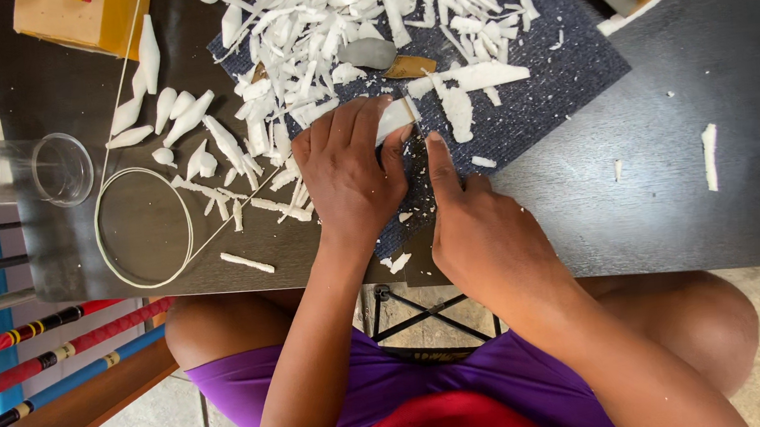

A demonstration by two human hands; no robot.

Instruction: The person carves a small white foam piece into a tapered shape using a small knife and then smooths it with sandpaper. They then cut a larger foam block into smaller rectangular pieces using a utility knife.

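My left hand (pixel 348 175) presses a small white block (pixel 394 117) down on a dark blue mat (pixel 561 66), fingers curled over it. My right hand (pixel 478 223) sits just beside it, index finger stretched toward the block; a thin blade seems to be under that finger, mostly hidden. A heap of white shavings (pixel 361 11) covers the far part of the mat. Several carved white teardrop pieces (pixel 171 113) lie in a row to the left.
On the dark table (pixel 711 79), a clear glass jar (pixel 23 169) lies at the left edge, a round clear lid (pixel 144 227) beside it. A cardboard box (pixel 83 19) stands far left. A grey stone (pixel 367 53) rests among the shavings. Loose white chips (pixel 711 157) lie to the right.
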